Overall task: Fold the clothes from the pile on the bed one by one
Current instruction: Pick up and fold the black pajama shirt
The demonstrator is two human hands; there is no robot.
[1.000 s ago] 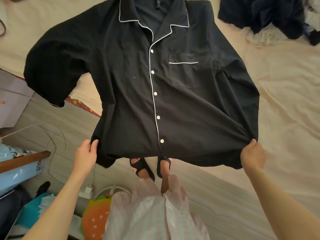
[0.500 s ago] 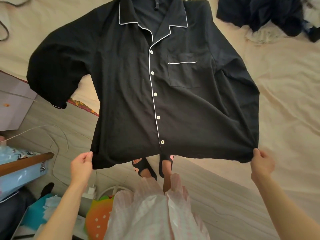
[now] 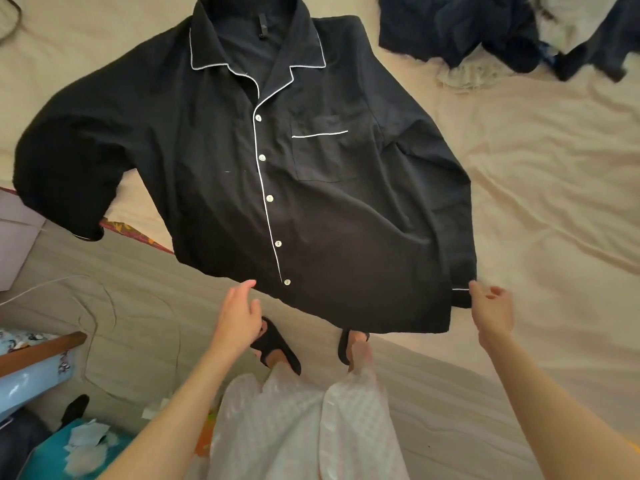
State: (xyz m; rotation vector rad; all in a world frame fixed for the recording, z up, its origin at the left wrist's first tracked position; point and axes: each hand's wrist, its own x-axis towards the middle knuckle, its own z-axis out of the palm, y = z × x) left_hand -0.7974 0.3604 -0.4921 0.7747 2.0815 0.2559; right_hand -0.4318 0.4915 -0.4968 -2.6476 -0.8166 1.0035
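Shirt (image 3: 221, 140), black with white piping and white buttons, lies front-up on the cream bed sheet (image 3: 554, 188), its hem hanging over the bed's edge; a dark tab sits inside the collar, any writing on it too small to read; left hand (image 3: 240, 315) is just beside the hem, fingers relaxed and holding nothing; right hand (image 3: 491, 308) touches the cuff with its fingertips, fingers loose, no clear pinch; pile of dark clothes (image 3: 464, 26) lies on the sheet's far right.

Both arms reach forward, left hand (image 3: 239, 313) and right hand (image 3: 491, 311) with fingers loosely spread.
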